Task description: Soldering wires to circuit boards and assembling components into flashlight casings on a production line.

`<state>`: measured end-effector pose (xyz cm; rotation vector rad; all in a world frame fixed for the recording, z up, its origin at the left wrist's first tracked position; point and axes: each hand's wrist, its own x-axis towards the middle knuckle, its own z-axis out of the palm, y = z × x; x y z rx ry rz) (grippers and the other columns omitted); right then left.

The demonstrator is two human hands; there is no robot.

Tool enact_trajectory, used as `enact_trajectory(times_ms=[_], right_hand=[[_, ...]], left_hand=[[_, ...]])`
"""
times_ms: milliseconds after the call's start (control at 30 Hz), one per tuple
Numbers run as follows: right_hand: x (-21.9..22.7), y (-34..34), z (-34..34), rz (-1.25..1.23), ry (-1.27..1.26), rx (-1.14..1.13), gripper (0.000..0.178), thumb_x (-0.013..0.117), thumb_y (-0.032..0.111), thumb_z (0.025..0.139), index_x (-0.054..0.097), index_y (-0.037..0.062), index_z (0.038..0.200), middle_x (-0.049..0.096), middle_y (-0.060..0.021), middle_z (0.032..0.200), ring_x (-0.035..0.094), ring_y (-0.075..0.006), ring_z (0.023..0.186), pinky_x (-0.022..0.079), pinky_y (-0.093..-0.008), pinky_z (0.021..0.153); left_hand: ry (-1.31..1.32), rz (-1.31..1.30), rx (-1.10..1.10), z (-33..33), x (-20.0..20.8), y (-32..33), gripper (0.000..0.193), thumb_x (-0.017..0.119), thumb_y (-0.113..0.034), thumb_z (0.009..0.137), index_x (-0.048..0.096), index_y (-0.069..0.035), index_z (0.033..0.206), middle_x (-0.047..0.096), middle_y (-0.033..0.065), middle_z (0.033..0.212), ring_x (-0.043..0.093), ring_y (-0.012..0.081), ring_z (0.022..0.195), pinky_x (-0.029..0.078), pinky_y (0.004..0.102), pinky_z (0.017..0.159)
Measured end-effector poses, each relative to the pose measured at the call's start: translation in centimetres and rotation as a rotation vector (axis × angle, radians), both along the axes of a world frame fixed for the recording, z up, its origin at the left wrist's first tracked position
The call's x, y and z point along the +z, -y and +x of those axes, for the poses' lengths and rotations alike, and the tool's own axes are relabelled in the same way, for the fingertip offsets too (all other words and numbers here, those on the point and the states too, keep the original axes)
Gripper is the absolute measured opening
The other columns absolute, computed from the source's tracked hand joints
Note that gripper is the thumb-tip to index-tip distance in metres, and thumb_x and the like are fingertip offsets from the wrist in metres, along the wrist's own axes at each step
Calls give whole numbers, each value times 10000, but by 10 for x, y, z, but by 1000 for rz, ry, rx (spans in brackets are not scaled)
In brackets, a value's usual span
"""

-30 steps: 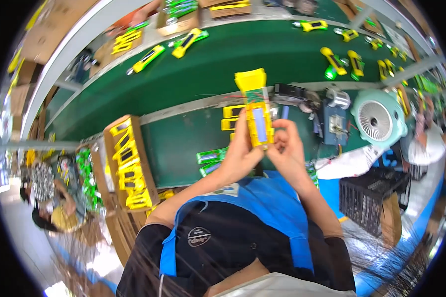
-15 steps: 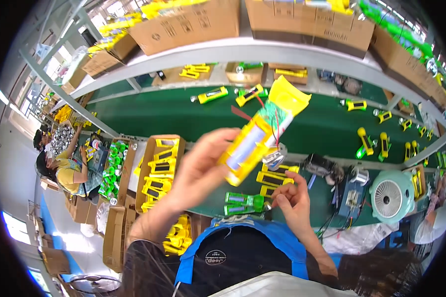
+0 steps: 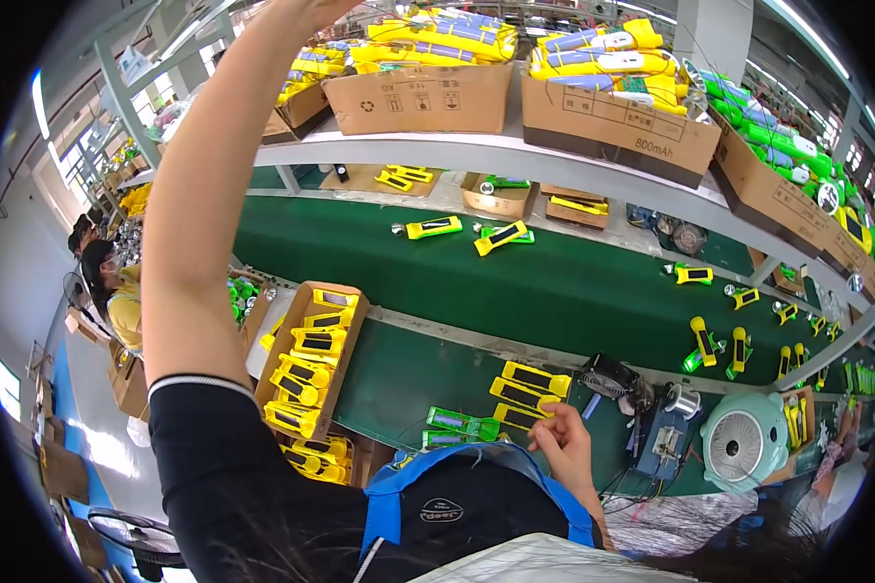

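Observation:
My left arm reaches up across the left side to the upper shelf. Only the base of my left hand (image 3: pixel 329 8) shows at the top edge; its fingers are cut off, so what it holds is hidden. Low over the bench, my right hand (image 3: pixel 566 449) is open, its fingers loosely bent and apart, with nothing seen in it. Beside its fingertips lie several yellow plastic casings (image 3: pixel 537 379) with dark panels. Green casings (image 3: pixel 465 424) lie left of it, near my blue apron strap. Closest to the left hand is a carton (image 3: pixel 418 100) heaped with yellow casings holding purple cells.
A green belt (image 3: pixel 360 257) carries scattered yellow and green lamps. At left stands a carton (image 3: pixel 358 335) of yellow casings. A solder spool (image 3: pixel 682 400), a blue device (image 3: pixel 663 442) and a pale green fan (image 3: pixel 744 442) occupy the right. Co-workers (image 3: pixel 122 301) sit far left.
My left hand has risen from over the bench to the upper shelf; the wired yellow casing it held is out of sight. My right hand stays low. The view has tilted upward.

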<state>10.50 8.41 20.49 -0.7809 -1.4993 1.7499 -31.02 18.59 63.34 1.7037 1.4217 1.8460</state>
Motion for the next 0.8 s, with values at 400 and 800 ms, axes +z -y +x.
enact_trajectory(times_ms=[400, 800], right_hand=[[-7, -15, 31, -37, 83, -61, 237, 549, 29, 906, 486, 1, 1133, 599, -66, 800, 576, -110, 680, 502, -242, 657], [-13, -30, 20, -12, 61, 25, 207, 557, 16, 909, 519, -3, 1111, 610, -63, 819, 578, -101, 698, 492, -226, 661]], left_hand=[[237, 164, 107, -31, -21, -101, 247, 583, -114, 840, 634, 8, 1049, 648, 126, 898, 634, 254, 759, 540, 388, 622], [-1220, -128, 935, 52, -39, -29, 322, 590, -257, 759, 684, 2, 925, 665, 251, 910, 641, 379, 904, 490, 449, 798]])
